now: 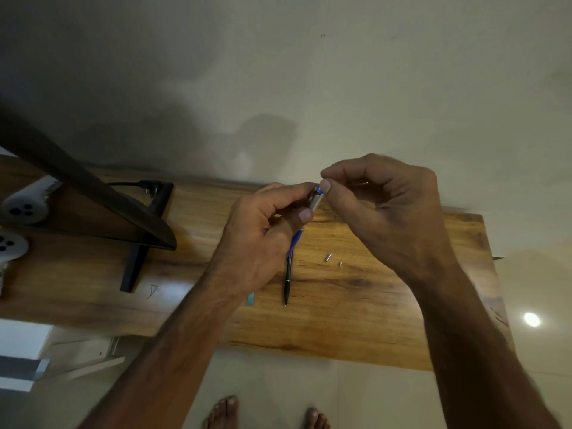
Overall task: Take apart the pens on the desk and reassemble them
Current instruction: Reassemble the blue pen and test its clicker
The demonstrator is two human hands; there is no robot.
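My left hand (263, 233) grips a blue and silver pen (316, 200) held above the wooden desk (387, 305), its blue lower part showing below my fingers. My right hand (387, 205) pinches the pen's top end between thumb and forefinger. A black pen (288, 281) lies on the desk below my left hand, tip toward me. Two small silver parts (327, 257) lie on the desk to its right, the smaller one (340, 264) nearer the desk's right side.
A dark monitor (93, 193) on a black stand (133, 267) fills the desk's left side, with a cable behind it. White game controllers (24, 205) sit at the far left. A teal object (250, 299) peeks out under my left wrist. My bare feet show below.
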